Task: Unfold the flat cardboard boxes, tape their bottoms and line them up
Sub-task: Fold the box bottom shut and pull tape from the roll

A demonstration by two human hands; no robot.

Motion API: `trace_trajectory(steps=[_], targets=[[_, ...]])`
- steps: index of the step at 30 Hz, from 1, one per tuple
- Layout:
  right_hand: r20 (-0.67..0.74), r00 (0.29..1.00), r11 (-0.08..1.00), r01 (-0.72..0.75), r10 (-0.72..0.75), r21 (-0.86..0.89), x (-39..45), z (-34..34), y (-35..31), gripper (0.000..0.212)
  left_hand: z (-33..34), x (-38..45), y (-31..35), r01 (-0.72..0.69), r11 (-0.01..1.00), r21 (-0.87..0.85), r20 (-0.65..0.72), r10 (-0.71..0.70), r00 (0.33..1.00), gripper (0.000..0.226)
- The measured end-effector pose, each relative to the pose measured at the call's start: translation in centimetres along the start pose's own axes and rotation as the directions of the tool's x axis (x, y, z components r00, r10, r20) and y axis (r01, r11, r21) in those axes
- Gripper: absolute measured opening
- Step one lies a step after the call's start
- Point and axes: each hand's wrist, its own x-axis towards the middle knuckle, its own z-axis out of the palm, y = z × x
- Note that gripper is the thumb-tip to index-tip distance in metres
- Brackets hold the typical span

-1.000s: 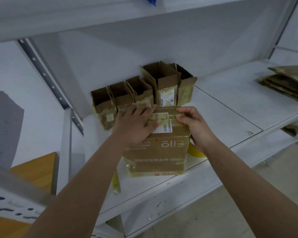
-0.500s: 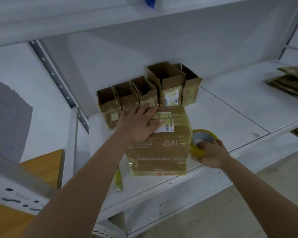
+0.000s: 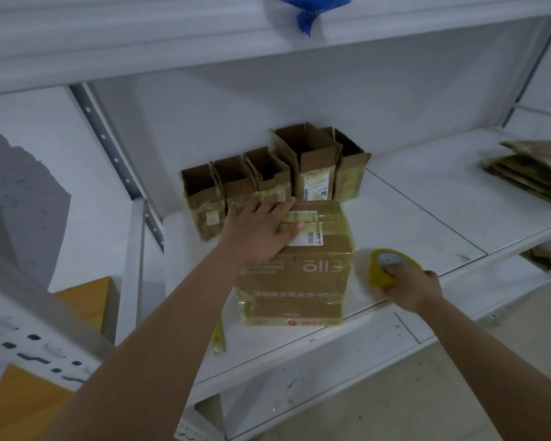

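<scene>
A brown cardboard box point(image 3: 299, 275) with old yellowish tape stands bottom-up near the front of the white shelf point(image 3: 427, 224). My left hand point(image 3: 261, 227) presses flat on its closed flaps, fingers straight. To the box's right, my right hand point(image 3: 411, 289) grips a yellow roll of tape point(image 3: 385, 268) that sits on the shelf. Behind the box, a row of several opened boxes point(image 3: 268, 176) stands against the back wall, open ends up.
A pile of flat folded boxes point(image 3: 531, 170) lies at the shelf's far right. An upper shelf point(image 3: 204, 43) hangs overhead with something blue on it. A scrap of yellow tape point(image 3: 218, 335) lies near the shelf's front left edge. An orange panel point(image 3: 80, 300) stands lower left.
My right hand left the box's top, dropped to the shelf on the right and took hold of the tape roll. My left hand stayed pressed on the flaps.
</scene>
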Motion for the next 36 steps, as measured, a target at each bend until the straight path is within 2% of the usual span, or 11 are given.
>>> trace_trajectory(steps=[2,4,7,9,11,14,17,19,23,29,36], targets=[[0.007,0.999,0.971,-0.049,0.048,0.232,0.1,-3.6,-0.4,0.036,-0.1,-0.1,0.1,-0.006,1.0,0.005,-0.008,0.006,1.0,0.071],[-0.099,0.995,0.9,0.022,0.024,0.436,-0.1,-7.8,-1.2,0.026,-0.1,-0.1,0.0,-0.016,1.0,-0.001,-0.021,0.016,1.0,0.07],[-0.276,0.959,0.601,0.255,-0.06,0.757,-2.0,-14.2,-3.4,0.009,-0.2,-0.1,0.0,-0.018,0.999,-0.046,-0.019,0.017,1.0,0.072],[-0.339,0.925,0.416,0.38,-0.171,0.826,-3.7,-17.5,-5.6,0.013,-0.3,-0.1,-0.1,-0.015,0.997,-0.076,-0.016,0.014,1.0,0.071],[-0.341,0.883,0.33,0.442,-0.321,0.834,-4.8,-18.9,-8.0,0.022,-0.4,-0.2,-0.1,-0.017,0.992,-0.126,-0.029,0.014,0.999,0.069],[-0.254,0.843,0.352,0.445,-0.474,0.823,-5.3,-17.4,-11.0,0.014,-0.6,-0.8,-0.2,-0.065,0.941,-0.331,-0.121,0.026,0.992,0.056],[-0.185,0.856,0.361,0.387,-0.483,0.848,-5.3,-14.9,-12.4,0.025,-0.9,-1.8,-0.6,-0.143,0.777,-0.614,-0.207,0.017,0.978,0.05],[-0.209,0.854,0.331,0.394,-0.476,0.857,-5.1,-14.3,-12.7,0.028,-1.0,-2.2,-0.9,-0.171,0.691,-0.702,-0.21,0.029,0.977,0.051],[-0.224,0.84,0.287,0.401,-0.494,0.87,-4.9,-14.1,-13.0,0.026,-1.1,-2.4,-1.1,-0.179,0.626,-0.759,-0.209,0.026,0.978,0.057],[-0.251,0.847,0.365,0.444,-0.468,0.819,-4.8,-13.6,-13.8,0.005,-0.7,-2.5,-1.1,-0.255,0.518,-0.816,-0.275,0.039,0.961,0.069],[-0.237,0.862,0.463,0.45,-0.447,0.764,-4.5,-13.7,-14.7,0.007,-1.2,-3.1,-1.1,-0.273,0.252,-0.928,-0.279,0.014,0.96,0.07]])
